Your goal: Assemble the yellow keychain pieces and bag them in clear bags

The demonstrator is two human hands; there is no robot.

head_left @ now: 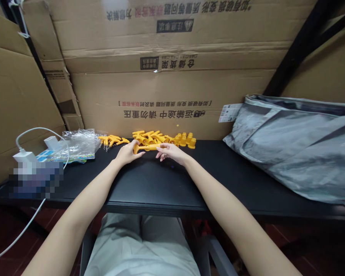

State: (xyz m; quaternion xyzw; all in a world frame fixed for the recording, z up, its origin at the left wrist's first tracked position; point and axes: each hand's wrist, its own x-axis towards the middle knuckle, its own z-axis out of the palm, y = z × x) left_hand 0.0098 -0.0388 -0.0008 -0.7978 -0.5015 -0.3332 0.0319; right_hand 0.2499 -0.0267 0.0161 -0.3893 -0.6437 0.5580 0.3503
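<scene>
A yellow plastic piece spans the gap between my hands, low over the black table. My left hand curls round its left end, with the thumb stretched to the right. At the other end, the fingers of my right hand are bent against it, partly hidden. Just behind lies a heap of yellow branched parts with round hollow ends. To its right stand several yellow cup-shaped pieces. Left of my left hand are yellow forked pieces with small metal-looking screws or chains, too small to tell.
Clear plastic bags lie on the black table at left, near a white charger with a cable and a blurred-out item. A large grey bag fills the right side. Cardboard walls the back.
</scene>
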